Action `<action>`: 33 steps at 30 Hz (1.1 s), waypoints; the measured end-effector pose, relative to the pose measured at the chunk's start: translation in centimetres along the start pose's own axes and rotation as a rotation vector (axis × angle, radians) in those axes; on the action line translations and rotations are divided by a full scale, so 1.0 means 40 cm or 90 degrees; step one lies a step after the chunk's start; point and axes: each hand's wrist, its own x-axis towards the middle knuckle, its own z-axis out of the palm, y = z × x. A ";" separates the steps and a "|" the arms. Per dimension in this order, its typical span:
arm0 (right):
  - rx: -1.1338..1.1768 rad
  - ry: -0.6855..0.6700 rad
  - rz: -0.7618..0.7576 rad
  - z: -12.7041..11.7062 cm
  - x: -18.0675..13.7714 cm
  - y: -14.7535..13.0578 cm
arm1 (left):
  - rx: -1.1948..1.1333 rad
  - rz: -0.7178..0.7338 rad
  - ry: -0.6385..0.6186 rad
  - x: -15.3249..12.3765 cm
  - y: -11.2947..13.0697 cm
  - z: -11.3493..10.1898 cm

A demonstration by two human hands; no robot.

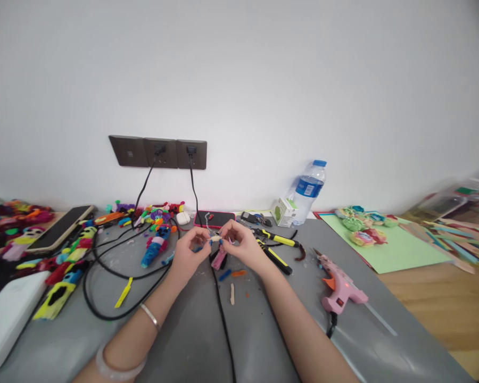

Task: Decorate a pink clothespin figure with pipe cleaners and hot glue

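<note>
My left hand and my right hand meet above the middle of the grey table, each with thumb and fingertips pinched together. Between them is a small beige piece, apparently pipe cleaner, with blue spots at its ends. Just beneath hangs or lies a pink and black fuzzy piece; whether it joins the beige one I cannot tell. Short pipe-cleaner bits lie nearer me: a blue one, an orange one and a beige one.
Yellow-black pliers and a pink hot glue gun lie to the right. Behind stands a water bottle. Black cables loop across the left, among several colourful fuzzy dolls. A white box sits at far left.
</note>
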 end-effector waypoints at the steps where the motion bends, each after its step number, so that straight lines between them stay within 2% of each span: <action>1: 0.000 -0.001 0.003 0.000 0.000 -0.001 | 0.001 0.000 0.001 0.000 0.000 0.000; 33: 0.017 -0.003 0.005 0.002 0.002 0.005 | -0.006 -0.003 -0.006 0.000 -0.005 -0.001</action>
